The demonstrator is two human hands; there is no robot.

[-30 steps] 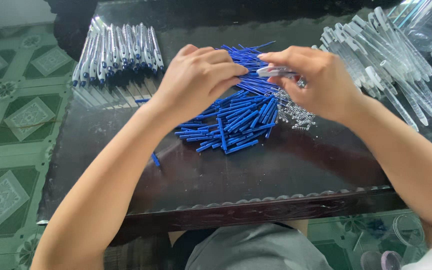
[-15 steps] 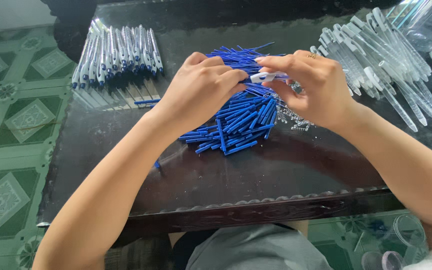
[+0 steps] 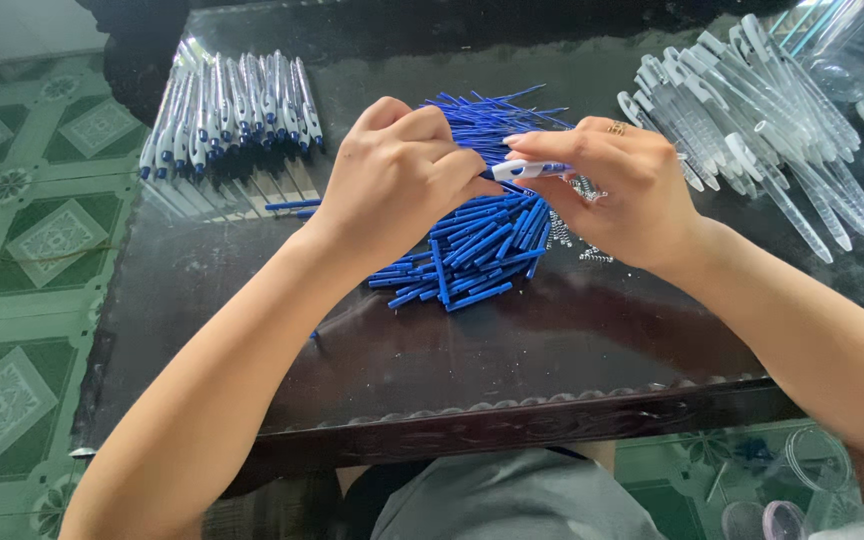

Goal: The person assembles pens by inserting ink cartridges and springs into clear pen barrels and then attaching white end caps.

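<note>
Both hands meet over a heap of blue pen refills (image 3: 472, 245) on a dark glass-topped table (image 3: 452, 360). A white and blue pen (image 3: 527, 170) lies crosswise between them; my right hand (image 3: 617, 190) pinches its right part, and my left hand (image 3: 402, 170) closes on its left end with the fingers curled. Small metal springs (image 3: 577, 240) lie on the table just under my right hand.
A row of assembled blue and white pens (image 3: 232, 105) lies at the table's back left. Several clear pen barrels (image 3: 762, 130) are piled at the back right, beside a clear plastic container (image 3: 857, 40). Green patterned floor tiles (image 3: 12, 260) lie left of the table.
Both hands have stayed over the refill heap, drawing a little closer together around the pen. The pen sits more level between the fingers now.
</note>
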